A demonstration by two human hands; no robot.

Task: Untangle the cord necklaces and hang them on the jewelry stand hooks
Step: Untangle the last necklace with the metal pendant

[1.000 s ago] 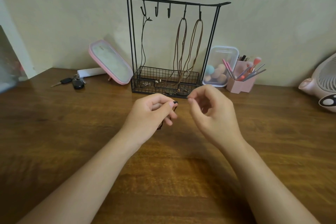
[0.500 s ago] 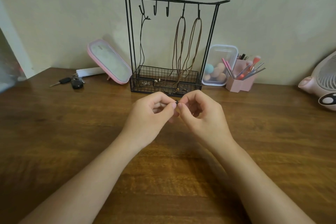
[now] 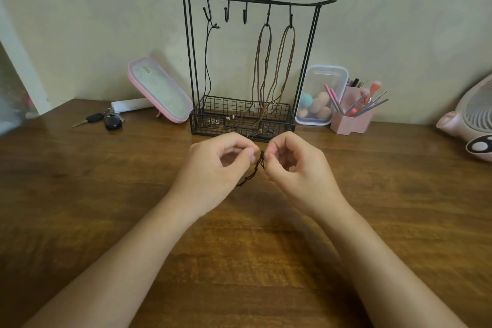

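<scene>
- Wooden table (image 3: pixel 80 194): the dark cord necklace (image 3: pixel 254 171) has its lower end hidden behind the left hand (image 3: pixel 213 168), whose curled fingers hold it.
- Right hand (image 3: pixel 298 172): thumb and forefinger pinch the upper end.

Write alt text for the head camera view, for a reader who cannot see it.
The left hand and right hand pinch a dark knotted cord between them above a wooden table. Behind stands a black wire jewelry stand with three cord necklaces hung and two hooks bare.
</scene>
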